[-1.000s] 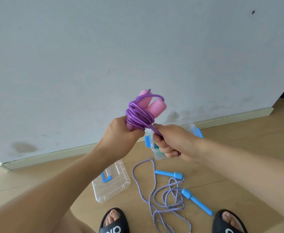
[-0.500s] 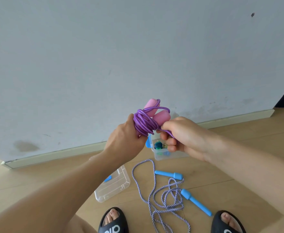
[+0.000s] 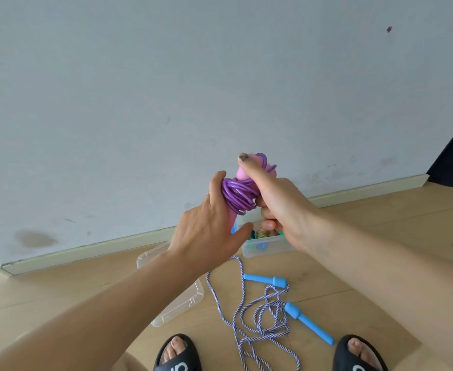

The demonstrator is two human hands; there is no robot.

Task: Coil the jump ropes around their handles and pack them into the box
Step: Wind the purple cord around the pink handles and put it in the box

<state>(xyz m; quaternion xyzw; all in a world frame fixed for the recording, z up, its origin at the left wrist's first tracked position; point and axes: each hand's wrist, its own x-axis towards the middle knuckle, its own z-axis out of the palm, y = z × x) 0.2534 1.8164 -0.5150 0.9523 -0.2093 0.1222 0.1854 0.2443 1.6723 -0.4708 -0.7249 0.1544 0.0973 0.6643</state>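
Observation:
I hold a purple jump rope (image 3: 238,195) coiled around its pink handles up in front of the wall. My left hand (image 3: 209,223) grips the lower end of the bundle. My right hand (image 3: 276,204) closes over its top, thumb pressed on a pink handle tip. Directly below my hands a clear plastic box (image 3: 267,246) stands on the floor with coloured items inside. A second rope, blue-and-white striped (image 3: 257,314) with two blue handles (image 3: 308,326), lies loose and tangled on the floor in front of the box.
The box's clear lid (image 3: 190,298) lies on the wooden floor to the left, partly under my left forearm. My feet in black sandals (image 3: 178,353) are at the bottom edge. A grey wall with a baseboard (image 3: 86,253) runs behind.
My right hand has let go of the rope end and moved up over the top of the bundle. The bundle has shifted slightly right and lower.

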